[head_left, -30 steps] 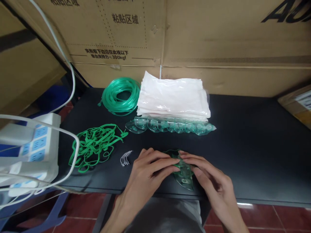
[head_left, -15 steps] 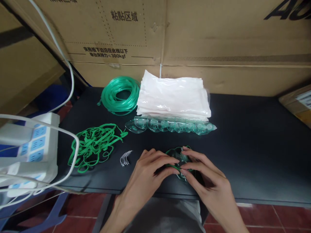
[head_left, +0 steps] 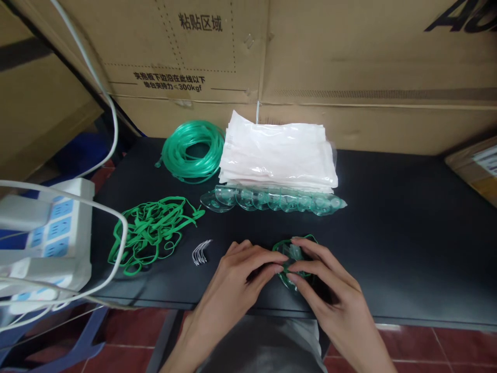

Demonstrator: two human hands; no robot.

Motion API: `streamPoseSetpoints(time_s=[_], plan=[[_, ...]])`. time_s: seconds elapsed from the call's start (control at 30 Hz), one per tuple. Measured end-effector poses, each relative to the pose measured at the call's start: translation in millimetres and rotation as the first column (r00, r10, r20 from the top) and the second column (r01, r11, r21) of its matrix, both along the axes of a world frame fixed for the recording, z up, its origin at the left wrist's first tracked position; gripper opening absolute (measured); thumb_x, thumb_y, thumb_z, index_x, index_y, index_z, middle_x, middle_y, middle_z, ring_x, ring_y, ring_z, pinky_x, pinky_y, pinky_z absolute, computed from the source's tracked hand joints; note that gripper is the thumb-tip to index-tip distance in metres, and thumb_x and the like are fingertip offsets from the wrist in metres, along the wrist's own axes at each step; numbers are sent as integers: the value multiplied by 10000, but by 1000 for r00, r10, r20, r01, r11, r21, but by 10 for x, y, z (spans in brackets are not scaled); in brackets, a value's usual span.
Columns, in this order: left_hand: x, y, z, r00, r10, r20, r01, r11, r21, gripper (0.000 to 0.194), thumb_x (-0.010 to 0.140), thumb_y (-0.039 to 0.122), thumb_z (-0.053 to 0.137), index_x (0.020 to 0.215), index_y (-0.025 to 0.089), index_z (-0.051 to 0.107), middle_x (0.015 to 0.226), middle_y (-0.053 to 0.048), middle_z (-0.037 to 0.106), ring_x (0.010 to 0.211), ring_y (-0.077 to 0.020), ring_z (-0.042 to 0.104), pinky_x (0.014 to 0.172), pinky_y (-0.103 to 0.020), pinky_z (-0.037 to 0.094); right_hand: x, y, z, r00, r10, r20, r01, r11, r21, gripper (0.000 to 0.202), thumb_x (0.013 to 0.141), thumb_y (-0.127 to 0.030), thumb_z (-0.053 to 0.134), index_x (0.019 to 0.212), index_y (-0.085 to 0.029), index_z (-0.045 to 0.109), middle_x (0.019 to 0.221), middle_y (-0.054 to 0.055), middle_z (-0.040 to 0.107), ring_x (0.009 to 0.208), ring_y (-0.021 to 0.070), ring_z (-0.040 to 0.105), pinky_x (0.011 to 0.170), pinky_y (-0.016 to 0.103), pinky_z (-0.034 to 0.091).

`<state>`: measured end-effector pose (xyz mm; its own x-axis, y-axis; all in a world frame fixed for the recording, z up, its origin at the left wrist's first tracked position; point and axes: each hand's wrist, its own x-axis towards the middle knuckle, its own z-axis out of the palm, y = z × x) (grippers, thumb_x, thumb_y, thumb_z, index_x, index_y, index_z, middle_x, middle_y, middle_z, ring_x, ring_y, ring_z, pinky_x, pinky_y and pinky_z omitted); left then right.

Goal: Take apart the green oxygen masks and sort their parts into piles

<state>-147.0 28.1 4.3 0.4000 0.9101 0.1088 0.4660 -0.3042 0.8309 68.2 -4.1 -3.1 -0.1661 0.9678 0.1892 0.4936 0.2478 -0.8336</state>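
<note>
Near the front edge of the table, a clear green oxygen mask with a green elastic strap around it lies between my hands. My left hand is closed, thumb and forefinger pinching at the mask's left side. From the right, my right hand grips the mask, its thumb and fingers curled over it and covering much of it. Left of my hands lie several thin bent metal strips and a tangled pile of green elastic straps. Exactly what the fingertips pinch is partly hidden.
Behind my hands, a row of nested oxygen masks lies before a stack of white plastic bags. Coiled green tubing sits left of them. A power strip with white cables stands far left. A large cardboard box backs the table.
The mask and its strap have shifted slightly right, and the strap shows more at the far side. My left fingertips have drawn slightly closer together. Both hands stay on the mask.
</note>
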Motion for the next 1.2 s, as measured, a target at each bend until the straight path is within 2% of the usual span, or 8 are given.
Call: streamPoseSetpoints(time_s=[0.17, 0.27, 0.5, 0.8, 1.03, 1.2], plan=[[54, -36, 35, 1000, 8, 11, -8, 1000, -6, 269, 972, 278, 815, 1197, 361, 694, 1160, 115, 782, 1006, -171, 643, 1037, -368, 354, -30, -4, 21, 999, -40, -36, 40, 999, 17, 182, 1040, -157, 648, 1054, -327, 711, 1441, -23, 617, 1317, 166, 640, 1094, 263, 471], [115, -42, 58, 1000, -7, 10, 7, 1000, -7, 278, 944, 275, 840, 1159, 320, 669, 1181, 92, 769, 1035, -187, 634, 1001, -374, 368, -22, 10, 12, 996, -36, -77, 36, 999, -2, 180, 1037, -158, 655, 1049, -328, 716, 1410, -24, 639, 1282, 160, 662, 1070, 250, 476], [185, -25, 91, 999, -19, -32, 18, 1000, -19, 267, 938, 154, 769, 1095, 304, 613, 1127, 99, 741, 1032, -189, 600, 995, -389, 358, 12, -24, 26, 983, -92, -159, 75, 991, -110, 153, 1046, -204, 657, 1024, -335, 732, 1369, -32, 677, 1301, 162, 652, 1100, 256, 461], [183, -16, 90, 998, 7, -66, -7, 1000, -8, 262, 921, 115, 722, 1054, 293, 583, 1080, 100, 726, 1010, -187, 575, 1008, -396, 347, 171, -49, 44, 972, -166, -166, 147, 981, -124, 101, 1031, -254, 686, 991, -321, 751, 1380, -20, 695, 1321, 171, 652, 1075, 237, 495], [181, -10, 88, 998, 13, -67, -14, 1000, -16, 275, 909, 96, 726, 1045, 295, 592, 1097, 105, 732, 1010, -179, 582, 1022, -395, 350, 354, -81, 116, 946, -281, -158, 266, 957, -114, 45, 995, -290, 736, 969, -297, 772, 1361, 7, 713, 1289, 174, 681, 1020, 192, 532], [174, -16, 87, 998, 12, -60, -13, 1000, -14, 272, 911, 97, 725, 1045, 291, 590, 1089, 100, 733, 997, -181, 576, 1002, -390, 366, 403, -82, 174, 900, -393, -188, 384, 920, -84, 46, 972, -313, 759, 946, -276, 769, 1322, 33, 728, 1240, 223, 706, 1025, 276, 559]])
